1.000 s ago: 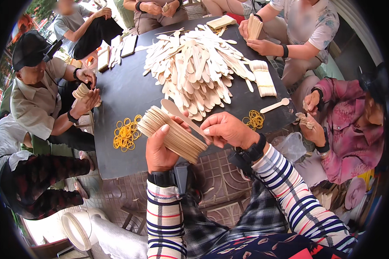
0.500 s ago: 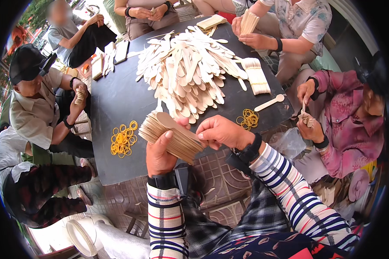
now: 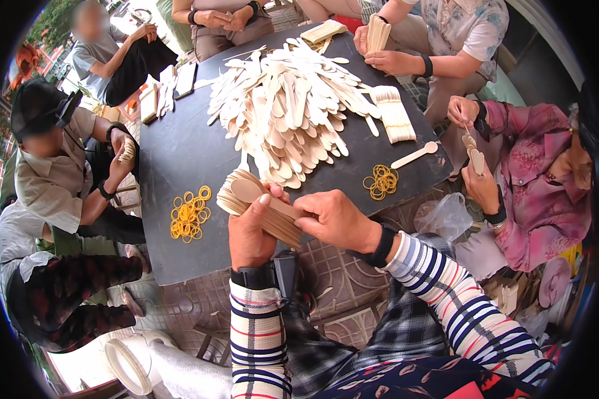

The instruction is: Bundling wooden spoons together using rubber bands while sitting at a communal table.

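My left hand [image 3: 249,236] is wrapped round a thick stack of wooden spoons [image 3: 279,229], held tilted just past the near table edge, with the thumb on top. Uppermost lies one wooden spoon [image 3: 246,191], its round bowl to the left and its handle slanting to the right. Closed at the handle end, my right hand [image 3: 336,218] pinches that spoon's handle between thumb and fingers. Beyond both hands rises a big loose heap of wooden spoons [image 3: 283,110]. Yellow rubber bands [image 3: 190,214] lie in a pile left of my hands, and a smaller pile of rubber bands [image 3: 381,182] to the right.
A dark table [image 3: 173,159] carries everything. Right of the heap lie a banded spoon bundle [image 3: 393,118] and a single spoon [image 3: 414,155]; another bundle [image 3: 323,30] is at the far edge. Several people sit around, some holding spoons. A plastic bag [image 3: 440,216] hangs beyond the right edge.
My right hand has closed in on the stack's handle end. The top spoon now lies lower and flatter across the stack. At the right, a person's hands have shifted with their spoons.
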{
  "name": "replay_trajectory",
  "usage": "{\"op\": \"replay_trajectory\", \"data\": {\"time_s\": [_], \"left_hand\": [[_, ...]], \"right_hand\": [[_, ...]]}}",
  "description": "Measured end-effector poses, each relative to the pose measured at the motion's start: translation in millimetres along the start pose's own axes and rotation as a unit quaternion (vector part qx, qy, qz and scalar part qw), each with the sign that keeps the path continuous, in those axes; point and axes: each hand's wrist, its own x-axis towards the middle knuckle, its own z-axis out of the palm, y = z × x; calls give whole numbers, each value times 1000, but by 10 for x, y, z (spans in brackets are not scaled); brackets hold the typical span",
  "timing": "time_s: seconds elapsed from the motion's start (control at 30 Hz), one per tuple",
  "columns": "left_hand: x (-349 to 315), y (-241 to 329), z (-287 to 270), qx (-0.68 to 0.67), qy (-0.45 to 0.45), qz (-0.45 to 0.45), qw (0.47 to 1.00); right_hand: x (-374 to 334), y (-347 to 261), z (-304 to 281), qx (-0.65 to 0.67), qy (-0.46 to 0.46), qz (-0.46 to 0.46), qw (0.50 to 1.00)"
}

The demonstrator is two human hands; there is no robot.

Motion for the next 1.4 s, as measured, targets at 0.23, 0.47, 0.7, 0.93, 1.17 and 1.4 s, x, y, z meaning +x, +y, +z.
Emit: {"op": "replay_trajectory", "data": {"time_s": [0.23,0.47,0.7,0.93,1.17,1.4], "left_hand": [[-5,12,-4,6,-2,-14,1000],[22,-11,-32,2,-16,-14,1000],[45,-11,-45,19,2,-14,1000],[88,-66,31,46,8,-21,999],[103,-109,16,34,20,-17,999],[104,-155,37,53,24,-7,998]], "right_hand": [[-7,-28,-30,34,11,53,998],[10,-33,-95,46,7,76,996],[63,16,-176,56,-13,97,994],[42,129,-106,-56,1,13,998],[12,150,-67,-73,-27,30,997],[15,217,-93,-54,-68,11,996]]}}
